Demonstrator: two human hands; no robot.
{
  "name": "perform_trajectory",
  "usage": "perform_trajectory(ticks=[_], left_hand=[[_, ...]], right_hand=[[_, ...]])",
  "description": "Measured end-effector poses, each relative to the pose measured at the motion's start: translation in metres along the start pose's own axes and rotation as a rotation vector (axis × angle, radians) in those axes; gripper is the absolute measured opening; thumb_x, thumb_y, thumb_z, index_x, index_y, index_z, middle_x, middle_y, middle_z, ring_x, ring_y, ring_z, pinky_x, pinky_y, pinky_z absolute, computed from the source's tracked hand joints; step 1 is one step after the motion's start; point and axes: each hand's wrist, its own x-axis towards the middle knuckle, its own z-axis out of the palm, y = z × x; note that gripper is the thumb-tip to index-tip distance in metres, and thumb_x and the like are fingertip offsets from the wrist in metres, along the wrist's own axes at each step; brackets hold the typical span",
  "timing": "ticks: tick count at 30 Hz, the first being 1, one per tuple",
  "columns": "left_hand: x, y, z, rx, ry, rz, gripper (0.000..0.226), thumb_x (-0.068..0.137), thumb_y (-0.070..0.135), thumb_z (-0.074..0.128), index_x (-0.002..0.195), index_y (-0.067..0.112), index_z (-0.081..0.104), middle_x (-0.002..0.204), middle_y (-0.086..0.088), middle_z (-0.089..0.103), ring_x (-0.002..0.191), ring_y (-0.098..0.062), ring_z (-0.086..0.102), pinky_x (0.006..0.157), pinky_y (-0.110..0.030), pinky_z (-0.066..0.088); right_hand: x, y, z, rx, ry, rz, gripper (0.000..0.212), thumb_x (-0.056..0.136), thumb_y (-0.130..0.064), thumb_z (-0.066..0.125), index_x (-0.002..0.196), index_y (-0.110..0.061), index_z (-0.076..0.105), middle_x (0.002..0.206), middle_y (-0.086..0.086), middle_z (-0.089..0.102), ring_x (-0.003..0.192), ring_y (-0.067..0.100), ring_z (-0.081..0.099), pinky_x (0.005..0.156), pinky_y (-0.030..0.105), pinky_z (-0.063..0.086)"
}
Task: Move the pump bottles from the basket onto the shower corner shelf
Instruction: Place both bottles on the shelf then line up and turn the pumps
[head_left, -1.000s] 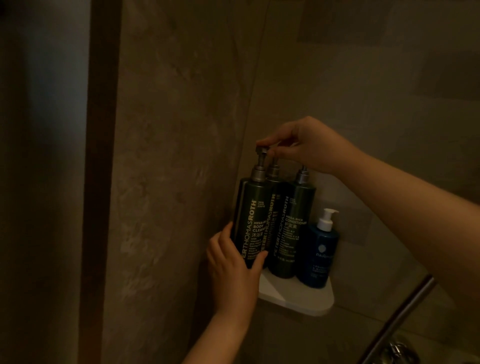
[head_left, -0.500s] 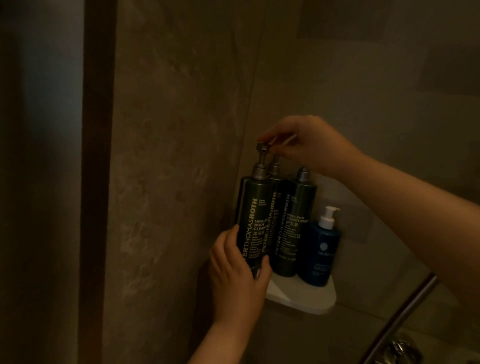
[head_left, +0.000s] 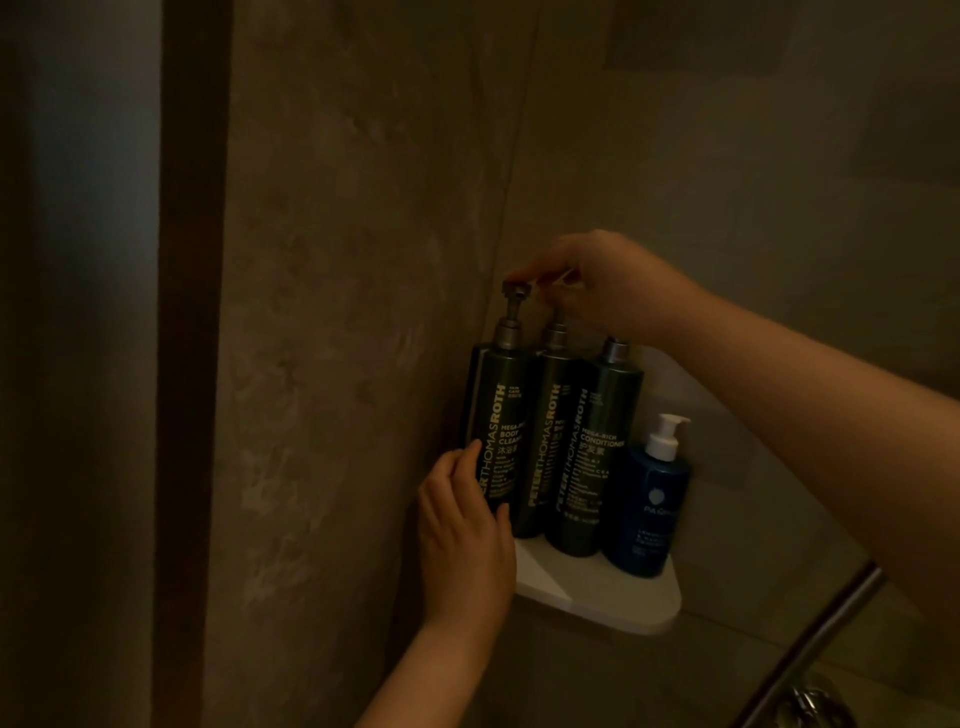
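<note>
Three tall dark green pump bottles stand side by side on the white corner shelf (head_left: 597, 597): a body cleanser bottle (head_left: 501, 415) at the left, a middle bottle (head_left: 550, 441) and a conditioner bottle (head_left: 597, 457). My left hand (head_left: 462, 540) grips the lower part of the body cleanser bottle from the left. My right hand (head_left: 597, 286) reaches over the bottles and pinches that bottle's pump head. A smaller blue bottle (head_left: 652, 514) with a white pump stands at the right end of the shelf. The basket is out of view.
Stone-look wall tiles meet in the corner behind the shelf. A dark vertical frame (head_left: 192, 364) runs down the left. A slanted metal rail (head_left: 810, 639) and a chrome fitting (head_left: 815, 706) sit at the lower right.
The body cleanser bottle has slid back to stand upright against the middle bottle. My left hand shifted slightly along its side; my right hand stays on the pump head.
</note>
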Motion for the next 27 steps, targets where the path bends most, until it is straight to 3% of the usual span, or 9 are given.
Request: perform_trajectory(ticks=[6,15,19,27], left_hand=[[0.007,-0.006,0.006,0.033,-0.006,-0.011,0.075,0.068,0.013,0.080,0.134,0.006,0.044,0.122,-0.015,0.050,0.103,-0.026,0.053,0.084,-0.033,0.049],[0.015,-0.009,0.013,0.015,-0.054,-0.060,0.072,0.069,0.006,0.080,0.133,0.007,0.047,0.118,-0.013,0.053,0.097,-0.022,0.057,0.075,-0.026,0.052],[0.019,-0.008,0.016,0.002,-0.123,-0.101,0.077,0.071,0.002,0.077,0.138,0.009,0.040,0.122,-0.011,0.050,0.100,-0.019,0.056,0.075,-0.025,0.055],[0.020,-0.006,0.020,-0.044,-0.192,-0.123,0.078,0.078,-0.003,0.065,0.145,0.014,0.029,0.128,-0.009,0.042,0.101,-0.016,0.053,0.075,-0.022,0.053]], right_hand=[[0.013,0.004,0.004,-0.057,-0.043,0.024,0.033,0.091,-0.013,0.054,0.117,-0.029,0.067,0.113,0.000,0.066,0.093,0.008,0.056,0.078,0.021,0.040],[0.027,0.004,0.011,-0.110,-0.103,0.040,0.037,0.092,-0.010,0.051,0.123,-0.025,0.063,0.114,0.005,0.066,0.103,0.020,0.060,0.088,0.033,0.045],[0.031,0.006,0.013,-0.115,-0.107,0.049,0.036,0.092,-0.010,0.051,0.123,-0.024,0.063,0.118,0.005,0.065,0.105,0.021,0.059,0.091,0.036,0.045],[0.036,0.011,0.014,-0.121,-0.110,0.069,0.033,0.093,-0.015,0.053,0.121,-0.026,0.064,0.119,0.002,0.065,0.104,0.018,0.060,0.087,0.030,0.046]])
